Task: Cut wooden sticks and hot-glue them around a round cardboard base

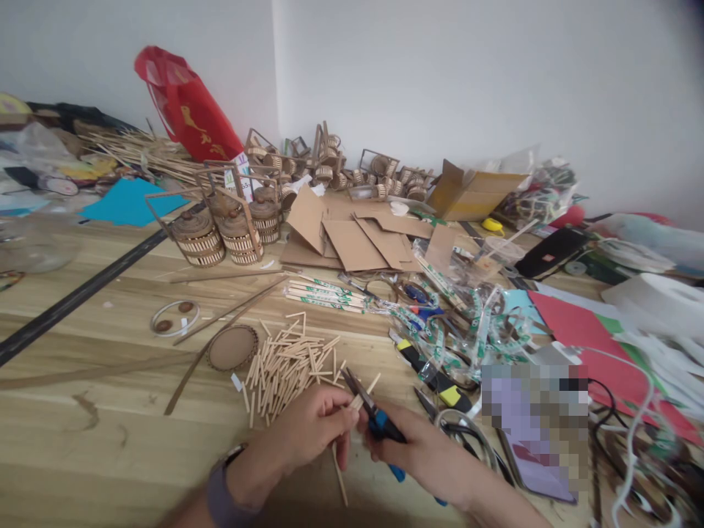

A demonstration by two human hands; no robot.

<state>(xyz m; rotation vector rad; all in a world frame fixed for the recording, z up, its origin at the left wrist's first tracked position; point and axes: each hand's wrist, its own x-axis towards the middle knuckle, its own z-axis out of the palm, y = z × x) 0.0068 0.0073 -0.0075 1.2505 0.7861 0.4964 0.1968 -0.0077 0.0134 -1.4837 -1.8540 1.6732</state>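
Note:
My left hand (316,425) pinches thin wooden sticks (356,402) at the lower middle of the head view. Blue-handled scissors (379,422) are in my right hand (421,447), with their blades beside the held sticks. Just beyond my left hand lies a pile of short wooden sticks (286,367). A round cardboard disc (232,347) with a beaded-looking rim rests left of that pile. One longer stick (340,477) points down below my left hand.
Small round baskets (198,238) with handles stand at the back left. Cardboard pieces (357,242) lie behind the wrapped sticks (324,293). A yellow and black cutter (432,374), tangled wrappers (481,330) and a phone (536,462) are on the right.

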